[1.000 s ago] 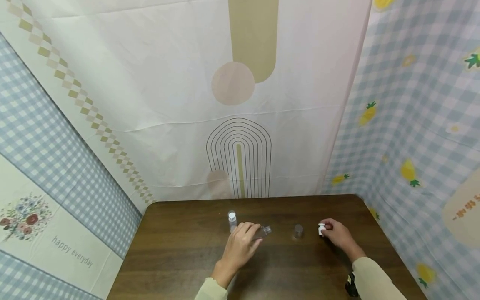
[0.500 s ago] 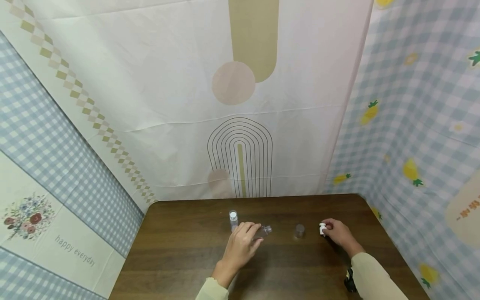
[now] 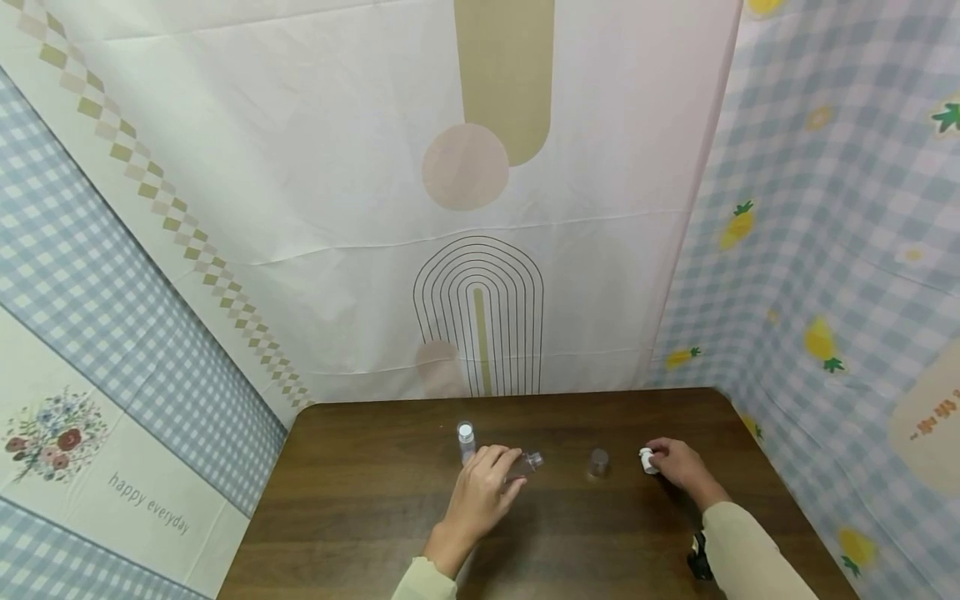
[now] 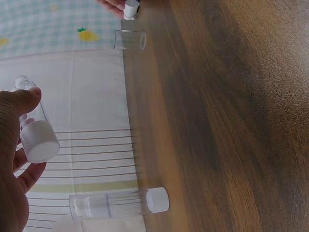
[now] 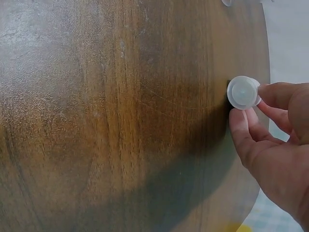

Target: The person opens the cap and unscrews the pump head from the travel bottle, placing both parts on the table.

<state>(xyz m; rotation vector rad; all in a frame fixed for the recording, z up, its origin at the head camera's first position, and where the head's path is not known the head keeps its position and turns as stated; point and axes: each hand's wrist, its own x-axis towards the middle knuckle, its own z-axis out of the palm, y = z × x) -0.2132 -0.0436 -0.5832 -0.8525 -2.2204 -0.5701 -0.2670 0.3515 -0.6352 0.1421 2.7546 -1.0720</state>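
Note:
My left hand grips a clear bottle tilted sideways above the table; its white base shows in the left wrist view. Between the thumb and fingertips of my right hand is a small white pump top, whose round underside faces the right wrist camera. A clear cap stands on the table between the hands. Just behind my left hand stands a second clear bottle with a white part inside; its white base rests on the wood.
The brown wooden table meets a patterned cloth along its back edge. Checked cloths hang at both sides. A dark band sits at my right wrist.
In my right hand the white pump top has tilted and shifted slightly to the right. My left hand and its bottle have hardly moved.

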